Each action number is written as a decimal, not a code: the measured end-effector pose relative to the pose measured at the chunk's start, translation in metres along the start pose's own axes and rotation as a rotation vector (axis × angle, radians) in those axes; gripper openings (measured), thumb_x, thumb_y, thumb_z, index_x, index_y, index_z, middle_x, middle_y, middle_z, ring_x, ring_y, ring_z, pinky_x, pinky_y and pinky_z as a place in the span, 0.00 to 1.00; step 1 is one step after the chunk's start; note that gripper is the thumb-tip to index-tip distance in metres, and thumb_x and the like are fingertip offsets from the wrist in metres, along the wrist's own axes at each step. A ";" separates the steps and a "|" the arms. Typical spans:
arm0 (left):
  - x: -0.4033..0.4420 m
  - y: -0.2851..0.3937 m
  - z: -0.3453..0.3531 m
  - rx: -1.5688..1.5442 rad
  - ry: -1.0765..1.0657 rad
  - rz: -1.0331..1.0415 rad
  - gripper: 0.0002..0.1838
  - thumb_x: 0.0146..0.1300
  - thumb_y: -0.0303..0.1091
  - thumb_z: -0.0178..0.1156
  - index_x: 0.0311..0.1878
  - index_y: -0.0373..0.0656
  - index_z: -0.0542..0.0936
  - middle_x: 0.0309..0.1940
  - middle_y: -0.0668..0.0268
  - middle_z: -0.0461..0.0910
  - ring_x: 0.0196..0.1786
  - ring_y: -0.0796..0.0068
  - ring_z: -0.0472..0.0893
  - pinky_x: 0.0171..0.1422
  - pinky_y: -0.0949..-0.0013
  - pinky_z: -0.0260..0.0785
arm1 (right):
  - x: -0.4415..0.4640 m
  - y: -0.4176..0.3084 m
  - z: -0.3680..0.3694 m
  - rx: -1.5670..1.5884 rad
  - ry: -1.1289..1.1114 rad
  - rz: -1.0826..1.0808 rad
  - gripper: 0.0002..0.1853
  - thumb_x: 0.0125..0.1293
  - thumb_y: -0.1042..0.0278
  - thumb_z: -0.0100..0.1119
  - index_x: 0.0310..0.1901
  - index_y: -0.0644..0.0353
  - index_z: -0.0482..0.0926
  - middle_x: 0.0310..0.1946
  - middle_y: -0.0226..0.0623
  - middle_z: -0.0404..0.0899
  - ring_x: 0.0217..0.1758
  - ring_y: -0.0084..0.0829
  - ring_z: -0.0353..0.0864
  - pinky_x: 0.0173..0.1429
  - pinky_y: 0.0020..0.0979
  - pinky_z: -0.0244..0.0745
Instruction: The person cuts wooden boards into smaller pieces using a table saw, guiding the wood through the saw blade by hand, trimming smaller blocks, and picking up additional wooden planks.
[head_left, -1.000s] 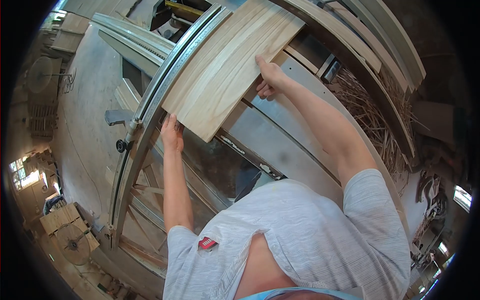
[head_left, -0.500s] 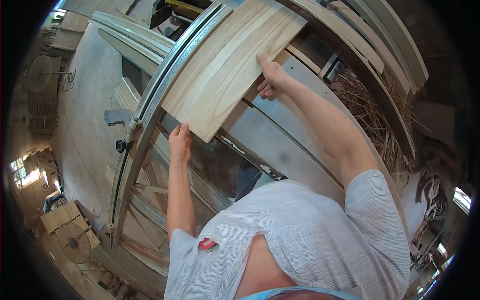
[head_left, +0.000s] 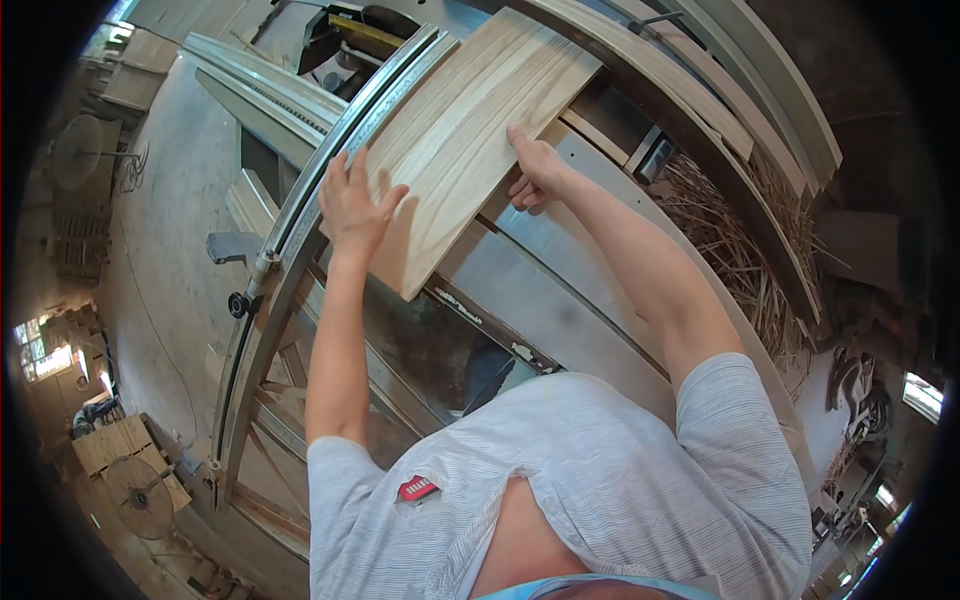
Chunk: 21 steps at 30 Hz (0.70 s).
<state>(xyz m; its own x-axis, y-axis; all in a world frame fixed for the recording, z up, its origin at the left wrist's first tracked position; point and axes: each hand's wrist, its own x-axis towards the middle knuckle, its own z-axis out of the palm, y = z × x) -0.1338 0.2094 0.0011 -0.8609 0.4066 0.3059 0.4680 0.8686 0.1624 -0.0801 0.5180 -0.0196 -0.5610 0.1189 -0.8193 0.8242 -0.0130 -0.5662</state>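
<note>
head view: wooden board (head_left: 480, 130) is lying on the metal tabletop (head_left: 560, 285) beside the scaled rail (head_left: 410, 83)
left hand (head_left: 355, 208): hovering over board and rail, fingers spreading apart
right hand (head_left: 540, 172): touching the board's edge; whether clamped, cannot tell
red tag (head_left: 417, 488): showing marks too small to read

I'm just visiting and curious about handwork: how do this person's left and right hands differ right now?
The left hand is open, its fingers spread, while the right hand has most fingers curled, with one digit extended onto the wooden board. The left hand is beside the metal rail; the right hand is at the board's opposite long edge. Both are bare.
</note>
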 end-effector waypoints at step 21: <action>0.081 0.046 0.013 0.055 -0.329 -0.204 0.46 0.52 0.71 0.74 0.73 0.60 0.77 0.78 0.46 0.61 0.83 0.47 0.57 0.85 0.41 0.43 | 0.003 0.003 -0.008 0.030 -0.085 -0.004 0.62 0.72 0.15 0.32 0.47 0.91 0.77 0.35 0.72 0.85 0.27 0.53 0.87 0.20 0.39 0.79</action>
<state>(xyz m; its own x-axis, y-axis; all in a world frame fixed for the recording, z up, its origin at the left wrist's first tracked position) -0.1851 0.2858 0.0211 -0.9574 0.2851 -0.0462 0.2767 0.9513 0.1357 -0.0790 0.5261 -0.0234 -0.5699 0.0339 -0.8210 0.8199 -0.0428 -0.5709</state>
